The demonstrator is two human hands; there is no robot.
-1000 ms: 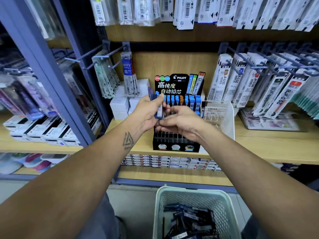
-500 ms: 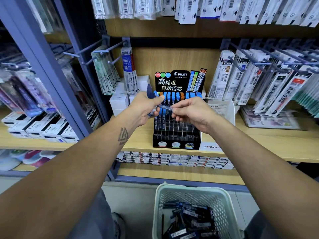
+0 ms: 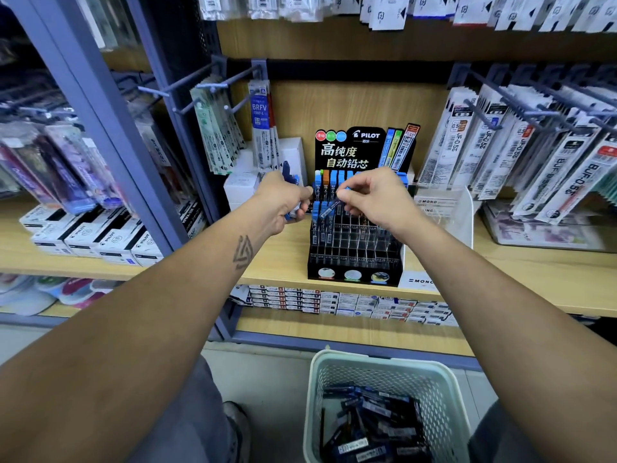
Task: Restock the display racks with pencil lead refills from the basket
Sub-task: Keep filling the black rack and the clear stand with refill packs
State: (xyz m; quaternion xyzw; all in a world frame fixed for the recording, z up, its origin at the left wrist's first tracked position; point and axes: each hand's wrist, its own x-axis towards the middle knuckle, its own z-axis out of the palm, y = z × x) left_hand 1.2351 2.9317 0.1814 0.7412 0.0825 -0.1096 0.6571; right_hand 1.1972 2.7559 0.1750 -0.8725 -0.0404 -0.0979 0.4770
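Right hand [image 3: 374, 195] pinches one blue-capped refill [image 3: 329, 208], tilted, above rack [image 3: 354, 252] slots. Left hand [image 3: 283, 202] grips several refills [image 3: 289, 177].

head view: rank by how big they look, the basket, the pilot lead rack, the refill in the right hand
1. Basket, though it is nearest the camera, which inflates it.
2. Pilot lead rack, not far behind.
3. Refill pinched in the right hand, far the smallest.
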